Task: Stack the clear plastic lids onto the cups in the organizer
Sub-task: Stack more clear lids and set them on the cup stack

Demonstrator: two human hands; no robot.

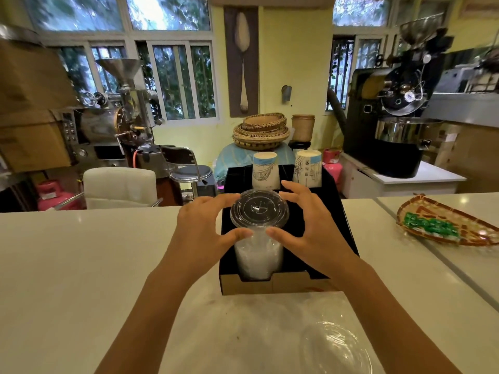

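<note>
A black cardboard organizer (340, 228) stands on the pale counter in front of me. In its near compartment stands a stack of clear plastic cups (258, 259). A clear plastic lid (258, 209) sits on top of that stack. My left hand (205, 225) grips the lid's left rim with thumb in front and fingers behind. My right hand (307, 225) grips its right rim the same way. Two upside-down paper cup stacks (265, 170) (307, 168) stand in the organizer's far compartments. More clear lids (334, 344) lie on the counter near my right forearm.
A woven tray (445, 225) with green packets lies at the right on a second counter. Beyond the counter are a white chair (120, 186), a stool, coffee roasting machines at both sides and stacked baskets (260, 129).
</note>
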